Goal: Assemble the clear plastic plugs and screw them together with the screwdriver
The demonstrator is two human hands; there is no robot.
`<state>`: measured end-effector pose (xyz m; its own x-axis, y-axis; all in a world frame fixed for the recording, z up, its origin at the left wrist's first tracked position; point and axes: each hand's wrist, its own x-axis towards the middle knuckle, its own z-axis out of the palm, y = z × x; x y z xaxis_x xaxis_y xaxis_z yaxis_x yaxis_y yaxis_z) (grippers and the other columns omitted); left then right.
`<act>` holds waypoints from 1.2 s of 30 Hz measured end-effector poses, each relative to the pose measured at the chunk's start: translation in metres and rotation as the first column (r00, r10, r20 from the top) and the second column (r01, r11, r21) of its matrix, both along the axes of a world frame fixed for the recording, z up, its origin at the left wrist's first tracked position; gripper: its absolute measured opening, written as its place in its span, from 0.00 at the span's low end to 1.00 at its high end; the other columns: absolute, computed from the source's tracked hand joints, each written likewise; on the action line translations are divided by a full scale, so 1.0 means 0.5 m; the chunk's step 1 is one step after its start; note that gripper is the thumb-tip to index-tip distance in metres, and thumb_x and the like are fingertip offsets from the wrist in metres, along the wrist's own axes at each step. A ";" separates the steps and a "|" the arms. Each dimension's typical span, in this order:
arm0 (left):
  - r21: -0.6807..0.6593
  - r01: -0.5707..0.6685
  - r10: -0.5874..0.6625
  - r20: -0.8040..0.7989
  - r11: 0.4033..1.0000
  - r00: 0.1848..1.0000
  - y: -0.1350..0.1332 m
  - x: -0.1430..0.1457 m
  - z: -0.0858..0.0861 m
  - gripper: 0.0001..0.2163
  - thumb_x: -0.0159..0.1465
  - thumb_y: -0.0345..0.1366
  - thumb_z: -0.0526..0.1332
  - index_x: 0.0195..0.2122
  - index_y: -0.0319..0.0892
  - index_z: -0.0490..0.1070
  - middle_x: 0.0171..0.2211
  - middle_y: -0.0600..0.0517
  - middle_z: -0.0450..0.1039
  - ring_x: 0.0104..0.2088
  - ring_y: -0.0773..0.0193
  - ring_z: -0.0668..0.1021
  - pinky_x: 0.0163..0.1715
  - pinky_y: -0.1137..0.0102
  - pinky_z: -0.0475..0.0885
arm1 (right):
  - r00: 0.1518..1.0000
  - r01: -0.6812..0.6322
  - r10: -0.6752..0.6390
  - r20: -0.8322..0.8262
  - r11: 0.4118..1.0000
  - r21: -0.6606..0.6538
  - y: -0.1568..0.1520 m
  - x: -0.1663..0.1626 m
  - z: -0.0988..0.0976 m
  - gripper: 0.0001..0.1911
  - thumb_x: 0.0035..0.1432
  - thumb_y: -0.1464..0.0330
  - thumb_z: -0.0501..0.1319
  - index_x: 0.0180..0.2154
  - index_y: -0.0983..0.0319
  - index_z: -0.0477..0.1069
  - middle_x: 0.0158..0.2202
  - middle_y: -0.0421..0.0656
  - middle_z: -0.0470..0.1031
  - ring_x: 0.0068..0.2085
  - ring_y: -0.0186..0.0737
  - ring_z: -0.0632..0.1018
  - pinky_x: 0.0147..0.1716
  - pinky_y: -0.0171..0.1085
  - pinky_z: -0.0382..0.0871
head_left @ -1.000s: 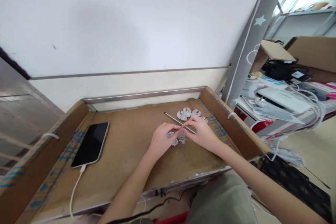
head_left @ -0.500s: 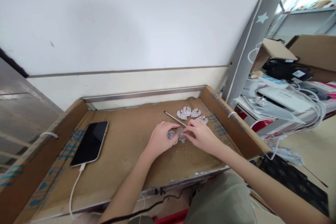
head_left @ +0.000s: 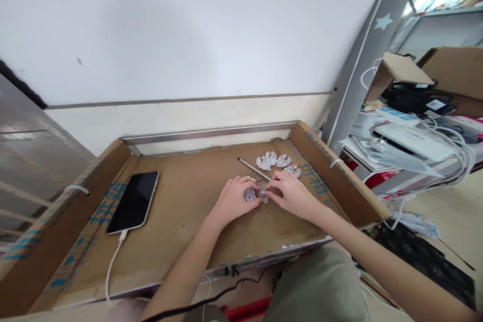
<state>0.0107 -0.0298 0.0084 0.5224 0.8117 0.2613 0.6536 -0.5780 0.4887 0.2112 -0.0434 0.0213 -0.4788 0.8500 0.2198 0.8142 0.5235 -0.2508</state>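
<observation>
My left hand pinches a small round clear plastic part with holes in its face, just above the cardboard work surface. My right hand is closed on a second small clear piece pressed against the first. A thin metal rod lies just behind my fingers. Several more clear plastic parts with metal pins sit in a cluster behind the rod.
A black phone lies face up at the left, with a white cable running off the front edge. Raised cardboard walls flank the surface. A cluttered table with boxes and white cables stands to the right.
Both hands have stayed together at the middle of the surface. The round holed part has turned so that its face now shows between my fingers. The view shifted slightly.
</observation>
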 end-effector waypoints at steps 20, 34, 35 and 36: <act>0.029 -0.017 0.017 0.010 0.999 1.000 -0.008 0.020 -0.004 0.03 0.58 0.35 0.61 0.34 0.46 0.73 0.38 0.54 0.75 0.42 0.60 0.72 0.43 0.65 0.64 | 0.991 0.002 0.010 0.133 0.995 -0.095 0.009 -0.018 0.018 0.09 0.58 0.67 0.56 0.36 0.65 0.70 0.37 0.42 0.67 0.42 0.34 0.68 0.46 0.41 0.62; 0.030 -0.043 0.043 0.003 0.999 0.999 -0.002 0.021 -0.011 0.02 0.57 0.33 0.61 0.31 0.46 0.73 0.35 0.56 0.75 0.39 0.61 0.73 0.40 0.67 0.64 | 0.990 0.022 -0.010 0.144 0.996 -0.086 -0.001 -0.014 0.024 0.11 0.59 0.69 0.53 0.38 0.58 0.74 0.37 0.43 0.68 0.42 0.35 0.68 0.45 0.37 0.60; 0.031 -0.046 0.046 0.002 0.998 0.999 -0.001 0.022 -0.011 0.02 0.57 0.33 0.61 0.31 0.46 0.73 0.34 0.56 0.75 0.39 0.61 0.73 0.40 0.67 0.64 | 0.988 0.036 -0.024 0.153 0.996 -0.076 -0.006 -0.008 0.028 0.13 0.58 0.69 0.52 0.40 0.57 0.73 0.39 0.43 0.68 0.43 0.36 0.69 0.45 0.38 0.60; 0.033 -0.050 0.050 0.003 0.998 0.999 -0.001 0.022 -0.011 0.01 0.57 0.33 0.62 0.30 0.46 0.73 0.34 0.56 0.75 0.39 0.61 0.73 0.40 0.66 0.64 | 0.986 0.057 -0.046 0.163 0.996 -0.064 -0.013 0.000 0.031 0.14 0.58 0.69 0.52 0.44 0.56 0.72 0.41 0.44 0.69 0.45 0.38 0.69 0.46 0.39 0.60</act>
<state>0.0219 -0.0305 0.0029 0.4807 0.8276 0.2899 0.6807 -0.5606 0.4715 0.2113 -0.0500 0.0370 -0.4586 0.8846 0.0844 0.8722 0.4663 -0.1480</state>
